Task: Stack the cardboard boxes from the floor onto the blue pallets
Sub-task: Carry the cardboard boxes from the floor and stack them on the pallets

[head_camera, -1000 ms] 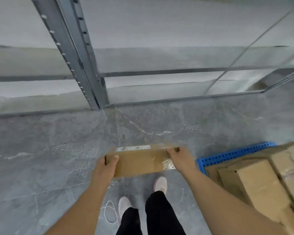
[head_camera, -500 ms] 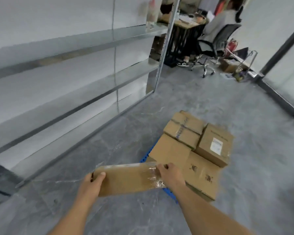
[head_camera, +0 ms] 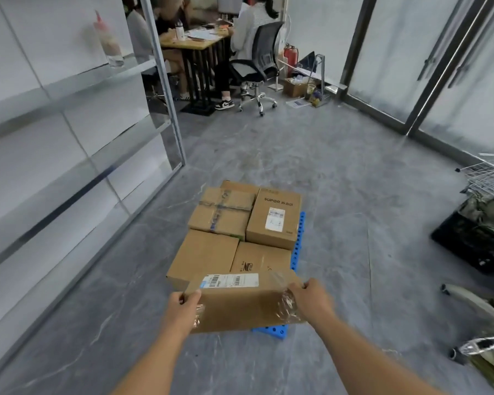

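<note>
1. carried box (head_camera: 241,302), flat cardboard w/ a shipping label on top, was held up in front of the person, over the near end of the blue pallet (head_camera: 299,238).
2. left hand (head_camera: 182,312) gripped the box's left end: thumb on top edge, fingers curled round the end, over crinkled clear tape.
3. right hand (head_camera: 308,295) gripped the right end the same way, fingers wrapped over the top corner. both hands had firm hold, neither slack.
4. pallet already carried stacked boxes (head_camera: 234,223): two at the back (one taped w/ a cross, one w/ a white label) and two lower ones in front. only a strip of blue showed along the right side and at the near corner.
5. step in hand, as i judged it: set this box down on the stack. best spot looked like on top of the two near, lower boxes, since little bare pallet was left.
6. to do it well: keep box level, line its long edge w/ the stack's near edge, lower till it bears fully, then slide fingers out sideways.
7. risk: overhang at the near side could tip it; tape under the fingers looked slippery.
</note>
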Action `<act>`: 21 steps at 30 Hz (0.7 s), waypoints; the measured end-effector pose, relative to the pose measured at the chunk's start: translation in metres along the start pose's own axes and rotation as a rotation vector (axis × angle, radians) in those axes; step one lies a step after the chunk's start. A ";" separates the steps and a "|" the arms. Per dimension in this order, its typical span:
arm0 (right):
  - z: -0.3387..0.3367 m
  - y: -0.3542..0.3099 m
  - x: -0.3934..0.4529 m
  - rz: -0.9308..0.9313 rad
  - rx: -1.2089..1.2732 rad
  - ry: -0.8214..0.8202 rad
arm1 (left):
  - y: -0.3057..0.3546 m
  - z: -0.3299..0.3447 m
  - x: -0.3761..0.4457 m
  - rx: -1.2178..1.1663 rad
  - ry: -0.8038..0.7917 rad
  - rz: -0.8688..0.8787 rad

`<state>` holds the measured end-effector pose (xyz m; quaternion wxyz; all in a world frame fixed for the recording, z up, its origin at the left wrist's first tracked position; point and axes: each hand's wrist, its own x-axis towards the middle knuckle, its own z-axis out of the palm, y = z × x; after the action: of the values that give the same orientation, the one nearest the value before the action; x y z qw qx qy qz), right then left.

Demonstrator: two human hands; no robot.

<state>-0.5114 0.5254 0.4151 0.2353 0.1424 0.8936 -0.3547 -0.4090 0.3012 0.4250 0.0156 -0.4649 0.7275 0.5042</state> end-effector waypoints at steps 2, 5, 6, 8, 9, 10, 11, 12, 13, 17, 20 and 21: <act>-0.021 0.014 0.007 0.029 0.033 0.022 | 0.011 0.023 -0.004 0.022 -0.035 -0.002; -0.046 0.032 0.016 0.076 0.052 0.042 | 0.025 0.052 -0.005 0.084 -0.089 0.008; -0.052 0.037 0.019 0.096 0.074 0.053 | 0.031 0.062 -0.004 0.106 -0.106 0.016; -0.065 0.047 0.024 0.122 0.136 0.080 | 0.044 0.080 -0.003 0.138 -0.128 0.050; -0.071 0.052 0.027 0.131 0.174 0.098 | 0.051 0.089 -0.002 0.155 -0.137 0.068; -0.077 0.056 0.031 0.135 0.205 0.118 | 0.057 0.098 -0.001 0.173 -0.148 0.082; -0.083 0.059 0.034 0.132 0.226 0.137 | 0.064 0.108 0.000 0.186 -0.163 0.092; -0.089 0.062 0.039 0.129 0.240 0.150 | 0.069 0.118 0.001 0.193 -0.179 0.097; -0.095 0.065 0.044 0.126 0.255 0.155 | 0.075 0.127 0.002 0.199 -0.192 0.102; -0.118 0.066 0.071 0.143 0.303 0.153 | 0.099 0.162 0.012 0.167 -0.231 0.112; -0.136 0.059 0.098 0.151 0.293 0.136 | 0.123 0.186 0.027 0.129 -0.259 0.122; -0.142 0.056 0.110 0.149 0.287 0.131 | 0.132 0.195 0.033 0.123 -0.258 0.126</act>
<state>-0.6264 0.6740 0.4169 0.1793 0.2633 0.8342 -0.4501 -0.6065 0.4329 0.4080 0.1057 -0.3481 0.7766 0.5144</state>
